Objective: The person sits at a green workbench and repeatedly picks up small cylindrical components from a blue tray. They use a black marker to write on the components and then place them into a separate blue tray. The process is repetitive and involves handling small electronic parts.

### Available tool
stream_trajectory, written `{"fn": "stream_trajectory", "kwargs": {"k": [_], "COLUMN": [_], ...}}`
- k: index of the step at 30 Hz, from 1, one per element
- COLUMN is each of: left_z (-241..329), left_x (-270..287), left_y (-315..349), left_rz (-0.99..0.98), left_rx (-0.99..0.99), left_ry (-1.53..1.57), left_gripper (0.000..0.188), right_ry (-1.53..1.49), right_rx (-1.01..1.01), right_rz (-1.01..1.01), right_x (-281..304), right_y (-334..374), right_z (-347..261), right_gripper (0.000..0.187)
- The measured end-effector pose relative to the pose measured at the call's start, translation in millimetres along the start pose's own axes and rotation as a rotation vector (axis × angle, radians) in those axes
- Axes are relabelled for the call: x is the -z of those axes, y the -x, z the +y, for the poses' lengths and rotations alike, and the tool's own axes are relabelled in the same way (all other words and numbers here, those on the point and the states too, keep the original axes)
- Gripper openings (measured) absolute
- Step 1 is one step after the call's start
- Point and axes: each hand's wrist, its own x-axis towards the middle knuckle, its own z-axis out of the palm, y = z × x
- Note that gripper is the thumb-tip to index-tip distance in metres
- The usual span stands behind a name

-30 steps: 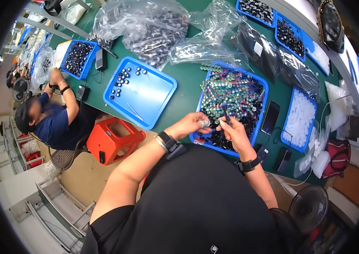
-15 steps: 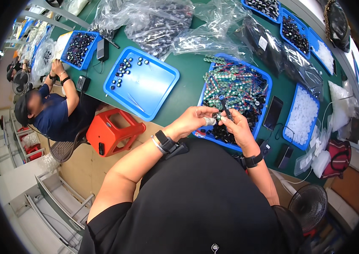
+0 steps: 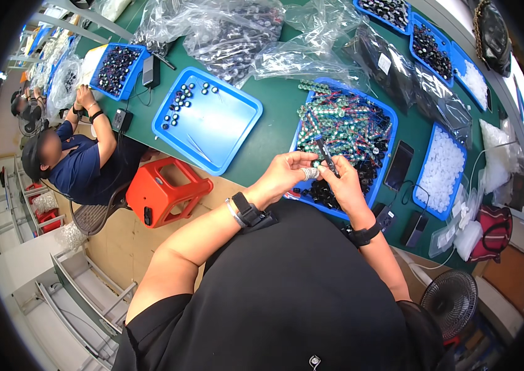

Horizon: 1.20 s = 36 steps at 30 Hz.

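My left hand (image 3: 283, 175) pinches a small round part (image 3: 317, 164) with green on it; my fingers cover much of it. Pale wrapping (image 3: 309, 174) covers one of that hand's fingertips. My right hand (image 3: 346, 187) is closed on a slim black pen-like tool (image 3: 325, 154), which tilts up past the fingers. Its fingertips meet the left ones at the part. Both hands are over the near edge of a blue tray (image 3: 391, 117), heaped with green circuit pieces, coloured wires and black parts.
Left of my hands, a blue tray (image 3: 228, 130) holds several round parts and tweezers (image 3: 199, 147). A phone (image 3: 399, 165) and a tray of white pieces (image 3: 424, 199) lie right. Plastic bags (image 3: 311, 52) cover the back. A co-worker (image 3: 82, 164) sits left, beyond a red stool (image 3: 166, 191).
My right hand has shifted slightly left and turned, and the tool's upper end has moved a little up and left. My left hand stays nearly in place, still pinching the part.
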Motion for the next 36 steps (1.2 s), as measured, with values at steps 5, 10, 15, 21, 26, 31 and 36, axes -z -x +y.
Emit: {"fn": "stream_trajectory", "kwargs": {"k": [5, 10, 15, 21, 26, 31, 36], "left_z": [-6, -13, -13, 1, -16, -14, 8], "left_x": [2, 15, 4, 0, 28, 104, 149], "left_y": [-3, -11, -8, -4, -24, -23, -8], "left_rz": [0.044, 0.001, 0.083, 0.254, 0.498, 0.439, 0.587], "left_rx": [-0.01, 0.114, -0.083, -0.801, -0.399, -0.111, -0.325], "left_ry": [0.035, 0.052, -0.151, -0.986, -0.166, 0.133, 0.011], "left_gripper": [0.037, 0.029, 0.012, 0.027, 0.016, 0.02, 0.026], "right_ry": [0.048, 0.093, -0.042, -0.065, -0.018, -0.029, -0.182], "right_rx": [-0.086, -0.092, -0.257, -0.227, -0.147, -0.144, -0.162], "right_rz": [-0.035, -0.073, -0.093, 0.015, 0.073, 0.097, 0.135], "right_x": [1, -8, -8, -23, -16, 10, 28], "right_y": [-4, -4, -1, -2, -3, -2, 2], "right_z": [1, -6, -17, -37, -33, -21, -11], "right_gripper": [0.011, 0.015, 0.011, 0.009, 0.011, 0.017, 0.018]}}
